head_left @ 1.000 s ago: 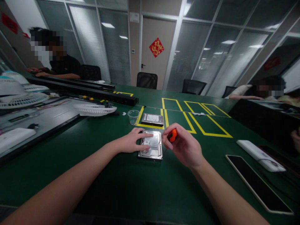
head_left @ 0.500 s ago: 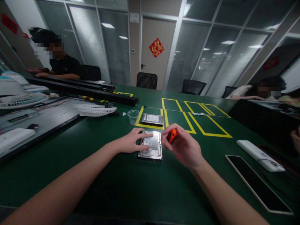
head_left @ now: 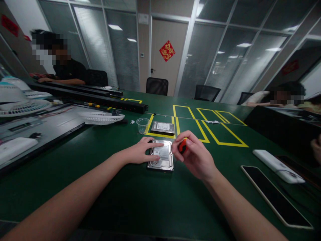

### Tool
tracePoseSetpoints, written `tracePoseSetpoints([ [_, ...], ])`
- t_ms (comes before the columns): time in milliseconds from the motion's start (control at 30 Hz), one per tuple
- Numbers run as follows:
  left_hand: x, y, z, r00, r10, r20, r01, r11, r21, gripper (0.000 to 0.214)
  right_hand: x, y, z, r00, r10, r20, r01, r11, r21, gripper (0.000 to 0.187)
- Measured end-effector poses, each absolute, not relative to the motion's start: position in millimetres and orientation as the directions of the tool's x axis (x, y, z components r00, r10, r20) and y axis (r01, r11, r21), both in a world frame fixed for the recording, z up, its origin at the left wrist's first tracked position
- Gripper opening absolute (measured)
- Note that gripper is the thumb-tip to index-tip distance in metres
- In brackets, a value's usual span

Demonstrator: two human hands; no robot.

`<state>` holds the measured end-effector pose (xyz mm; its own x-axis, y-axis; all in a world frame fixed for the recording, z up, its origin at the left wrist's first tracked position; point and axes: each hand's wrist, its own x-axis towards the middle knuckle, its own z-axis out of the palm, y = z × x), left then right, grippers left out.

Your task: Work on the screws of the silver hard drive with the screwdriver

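A silver hard drive (head_left: 164,155) with a pale label lies flat on the green table. My left hand (head_left: 140,151) holds it steady from the left, thumb and index finger stretched across its top face. By its right edge, my right hand (head_left: 197,154) is closed around the red-orange and black handle of a screwdriver (head_left: 182,146). The screwdriver's shaft is hard to make out, and I cannot tell whether its tip touches the drive. Just beyond, a second hard drive (head_left: 163,127) rests inside a yellow tape outline, with a clear plastic cup (head_left: 143,126) to its left.
Yellow tape rectangles (head_left: 232,145) mark the table (head_left: 130,204). On the right are a phone (head_left: 276,195) and a white device (head_left: 278,166) with a cable. Fan parts (head_left: 101,117), a flat panel (head_left: 60,122) and long black bars (head_left: 100,97) occupy the left. People sit at both sides.
My right hand has turned the screwdriver handle slightly and shifted a little at the drive's right edge. The left hand and both drives stay put.
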<state>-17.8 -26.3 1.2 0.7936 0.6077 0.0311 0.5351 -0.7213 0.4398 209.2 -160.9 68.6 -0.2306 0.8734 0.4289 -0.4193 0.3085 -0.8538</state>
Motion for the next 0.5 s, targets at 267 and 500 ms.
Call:
tracePoseSetpoints([
  [267,-18.3,-26.4,0.5,0.795,0.606,0.036,0.53,-0.722,0.445,0.07,211.7,-160.2,67.1,-0.221,0.875,0.431,-0.419,0.314,-0.852,0.018],
  [500,-18.0,-26.7,-0.6,0.797,0.6,0.061,0.517,-0.731,0.445,0.071,210.8,-161.0,67.4,-0.21,0.892,0.399,-0.395,0.296,-0.87,0.013],
])
